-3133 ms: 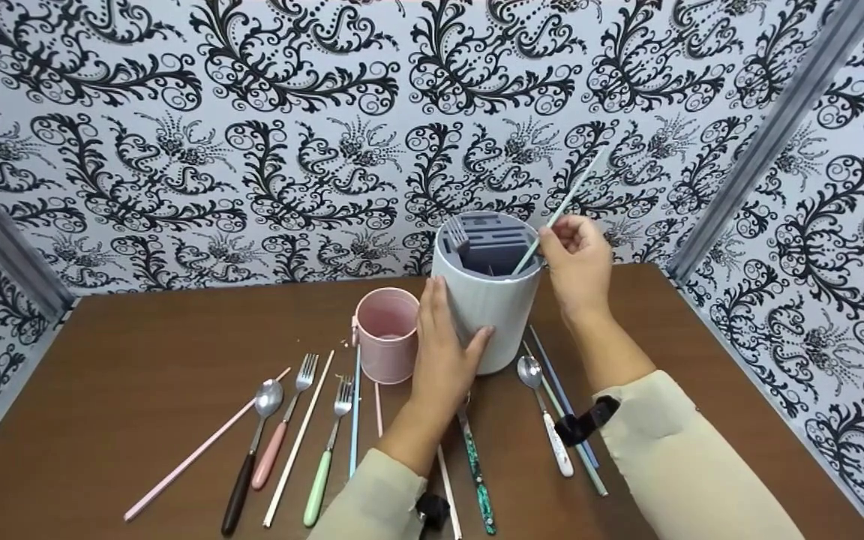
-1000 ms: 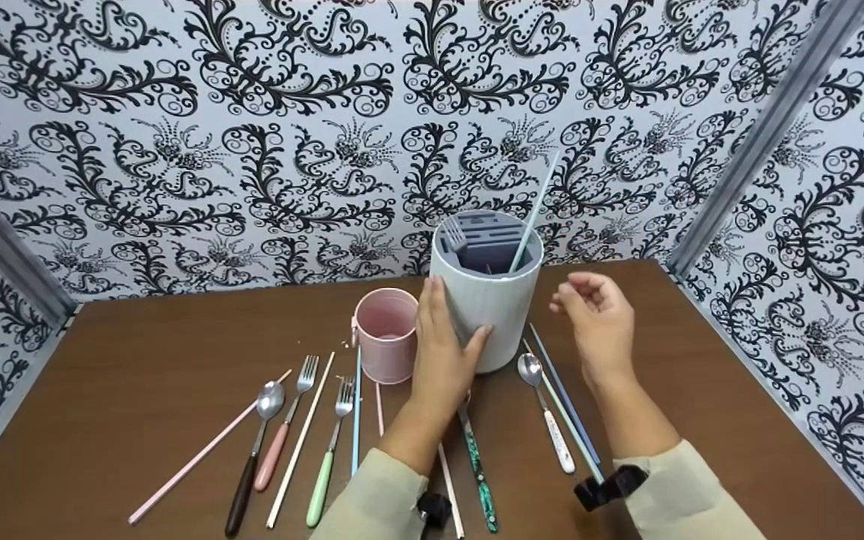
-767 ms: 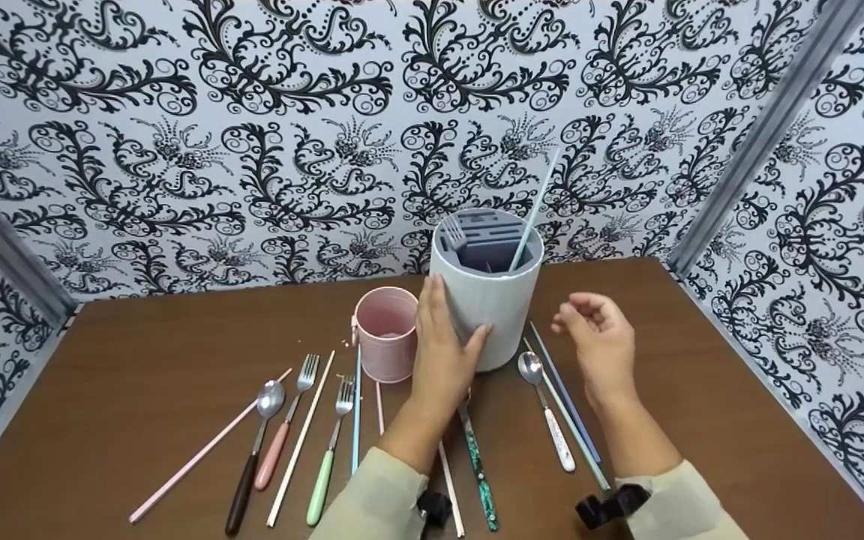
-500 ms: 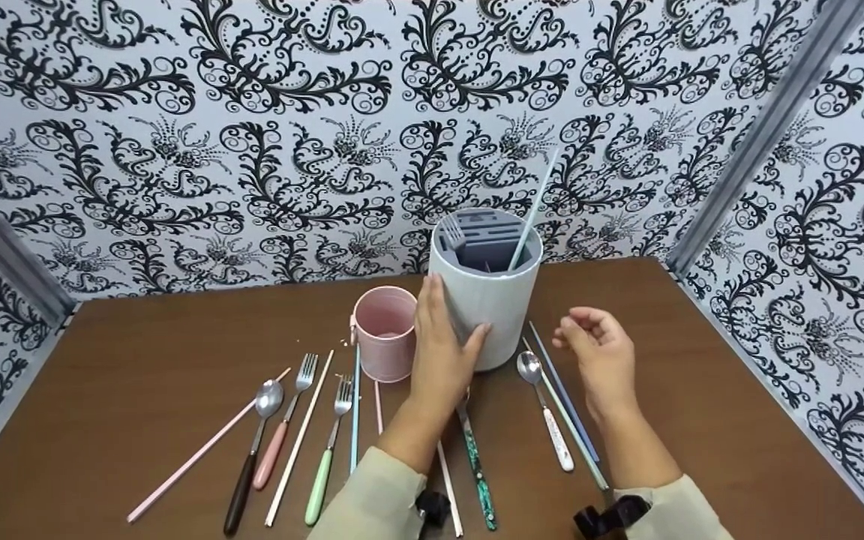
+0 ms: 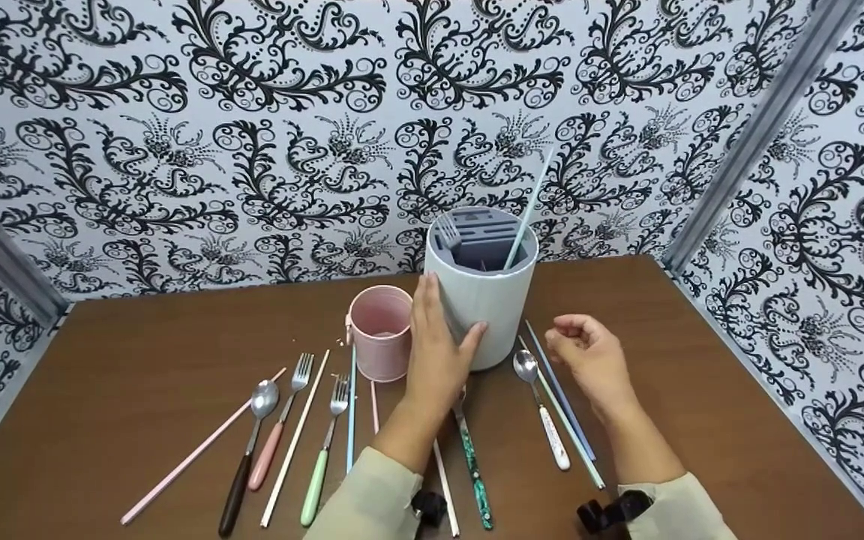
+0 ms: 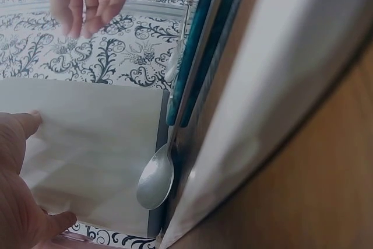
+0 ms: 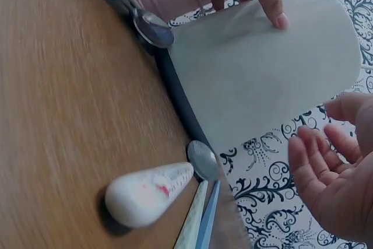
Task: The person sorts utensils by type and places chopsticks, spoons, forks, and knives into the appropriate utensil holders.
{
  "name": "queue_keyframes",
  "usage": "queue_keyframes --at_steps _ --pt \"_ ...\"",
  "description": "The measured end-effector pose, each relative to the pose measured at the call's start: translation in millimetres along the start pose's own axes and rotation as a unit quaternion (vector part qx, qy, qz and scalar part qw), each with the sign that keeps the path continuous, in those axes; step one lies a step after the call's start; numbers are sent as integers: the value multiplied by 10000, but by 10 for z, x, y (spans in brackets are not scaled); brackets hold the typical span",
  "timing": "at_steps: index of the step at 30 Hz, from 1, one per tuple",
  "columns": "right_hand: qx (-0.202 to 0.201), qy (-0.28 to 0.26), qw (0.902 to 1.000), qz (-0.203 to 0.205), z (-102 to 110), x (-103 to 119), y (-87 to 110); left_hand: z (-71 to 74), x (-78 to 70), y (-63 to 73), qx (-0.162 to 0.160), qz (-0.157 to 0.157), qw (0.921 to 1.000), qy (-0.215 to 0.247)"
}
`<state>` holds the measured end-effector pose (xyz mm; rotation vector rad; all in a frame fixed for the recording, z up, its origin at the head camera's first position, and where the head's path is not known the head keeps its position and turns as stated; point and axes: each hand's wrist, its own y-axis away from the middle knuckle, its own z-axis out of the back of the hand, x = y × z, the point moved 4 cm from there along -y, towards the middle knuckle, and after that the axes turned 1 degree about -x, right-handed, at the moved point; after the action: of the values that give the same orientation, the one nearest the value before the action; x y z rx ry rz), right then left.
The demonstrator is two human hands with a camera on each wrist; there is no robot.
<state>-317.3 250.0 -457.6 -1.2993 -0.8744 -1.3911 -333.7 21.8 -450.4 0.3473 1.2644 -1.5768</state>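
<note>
A white utensil holder (image 5: 486, 315) with a grey slotted insert stands at the back middle of the table. My left hand (image 5: 436, 364) rests against its left side and front, fingers straight and thumb spread. In the holder, a pale green chopstick (image 5: 529, 206) leans at the right, and a fork (image 5: 448, 232) shows its tines at the left. To the right, my right hand (image 5: 589, 364) hovers with loosely bent fingers and nothing in it. Nearest below it lie a spoon with a white handle (image 5: 552, 442), a green chopstick (image 5: 578, 450) and a blue chopstick (image 5: 567, 401).
A pink cup (image 5: 381, 356) stands left of the holder. Farther left lie a black-handled spoon (image 5: 237, 487), a pink-handled fork (image 5: 267, 454), a green-handled fork (image 5: 315, 487) and several chopsticks. A teal-patterned handle (image 5: 477, 476) lies in front of the holder. Patterned walls enclose the table.
My right hand has let go of the pale green chopstick, now leaning inside the holder, and has moved down beside it. My left hand keeps its place on the holder.
</note>
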Motion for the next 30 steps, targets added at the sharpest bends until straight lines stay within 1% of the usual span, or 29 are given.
queue_keyframes --at_steps 2,4,7,12,15,20,26,30 --pt "92 426 9990 44 15 -18 -12 -5 4 -2 -9 1 10000 2" --pt "164 880 9959 96 32 -43 -26 -8 7 -1 -17 4 10000 -3" --pt "283 1447 9889 154 62 -83 -40 -10 6 -2 -44 -28 10000 -12" --pt "462 2173 9749 165 119 -155 -54 1 2 -2 -17 -17 10000 -20" --pt "562 2482 9670 107 139 -207 -56 10 -1 -3 -18 -10 10000 -15" --pt "757 2803 9569 61 145 -283 -50 13 -3 -3 -42 -7 10000 18" --pt "1090 3261 9390 41 127 -358 -30 4 9 -7 -7 5 10000 19" --pt "1221 3491 9291 75 111 -384 -25 3 10 -4 0 1 10000 20"
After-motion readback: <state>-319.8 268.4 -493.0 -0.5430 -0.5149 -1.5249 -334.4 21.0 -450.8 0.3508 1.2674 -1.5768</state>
